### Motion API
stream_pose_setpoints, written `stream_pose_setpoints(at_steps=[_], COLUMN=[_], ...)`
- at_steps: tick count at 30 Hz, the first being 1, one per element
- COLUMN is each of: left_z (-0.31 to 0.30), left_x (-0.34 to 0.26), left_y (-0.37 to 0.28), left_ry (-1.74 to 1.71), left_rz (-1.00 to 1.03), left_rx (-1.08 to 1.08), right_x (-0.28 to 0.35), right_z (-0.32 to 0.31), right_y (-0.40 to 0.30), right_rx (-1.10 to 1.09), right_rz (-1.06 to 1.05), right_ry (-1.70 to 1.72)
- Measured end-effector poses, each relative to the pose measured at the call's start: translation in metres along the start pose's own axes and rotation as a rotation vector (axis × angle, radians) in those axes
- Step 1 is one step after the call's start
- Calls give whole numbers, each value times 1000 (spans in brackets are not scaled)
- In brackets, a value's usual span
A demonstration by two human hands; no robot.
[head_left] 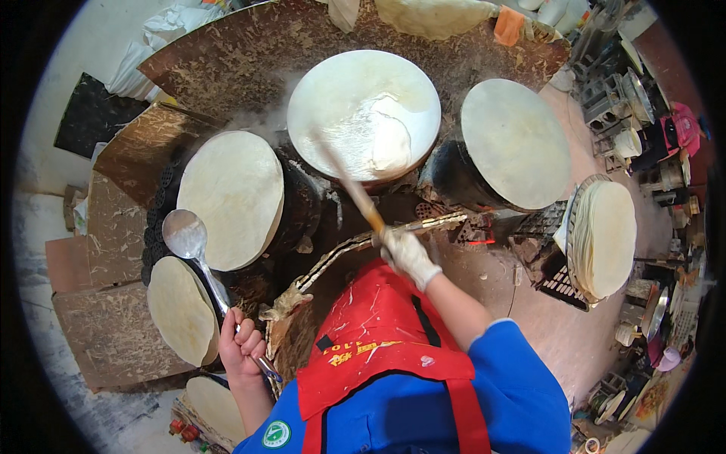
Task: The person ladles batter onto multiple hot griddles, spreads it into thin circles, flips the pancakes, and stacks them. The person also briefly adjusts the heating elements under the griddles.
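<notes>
My left hand (pixel 243 344) grips the handle of a large metal ladle (pixel 185 234), its bowl held over the edge of the left round griddle. In a white glove, my right hand (pixel 407 256) holds a wooden spreading stick (pixel 363 198); its far end is blurred by motion over the middle griddle (pixel 317 108). Wet white batter (pixel 391 136) lies spread and pooled there, thicker on the right side. A pale flatbread (pixel 229 198) covers the left griddle and hangs slightly past its rim. Another pale round sheet (pixel 515 142) covers the right griddle.
A stack of thin flatbreads (pixel 606 238) stands on a crate at the right. At lower left are more round flatbreads (pixel 181 309). Batter-spattered boards (pixel 227 57) curve behind the griddles. A crusted rail (pixel 340 249) runs before me. At far right is a person in pink (pixel 683 130).
</notes>
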State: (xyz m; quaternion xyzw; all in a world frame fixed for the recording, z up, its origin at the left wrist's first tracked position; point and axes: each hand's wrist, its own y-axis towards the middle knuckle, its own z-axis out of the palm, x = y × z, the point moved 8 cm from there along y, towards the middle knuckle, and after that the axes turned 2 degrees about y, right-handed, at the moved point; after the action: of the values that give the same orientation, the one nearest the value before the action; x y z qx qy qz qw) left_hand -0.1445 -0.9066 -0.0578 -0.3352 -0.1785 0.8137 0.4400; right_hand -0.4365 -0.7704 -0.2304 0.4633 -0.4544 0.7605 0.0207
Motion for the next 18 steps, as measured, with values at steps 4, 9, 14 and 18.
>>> stream_pose_setpoints(at_steps=[4,9,14,18], left_z=[8,31,50,60], left_x=[15,37,58,72], left_y=[5,14,20,21], left_ry=[-3,-18,40,20], left_rz=[-13,-32,-24,13], left_rx=[-25,-2,13,0], right_x=[-15,61,61,0], right_z=[-74,-108,-108,-159], right_y=[-22,-1,-3,-4], right_rx=[-131,-153,-90,28], right_rz=[161,71,-15,15], right_ry=[28,123,-48,-274])
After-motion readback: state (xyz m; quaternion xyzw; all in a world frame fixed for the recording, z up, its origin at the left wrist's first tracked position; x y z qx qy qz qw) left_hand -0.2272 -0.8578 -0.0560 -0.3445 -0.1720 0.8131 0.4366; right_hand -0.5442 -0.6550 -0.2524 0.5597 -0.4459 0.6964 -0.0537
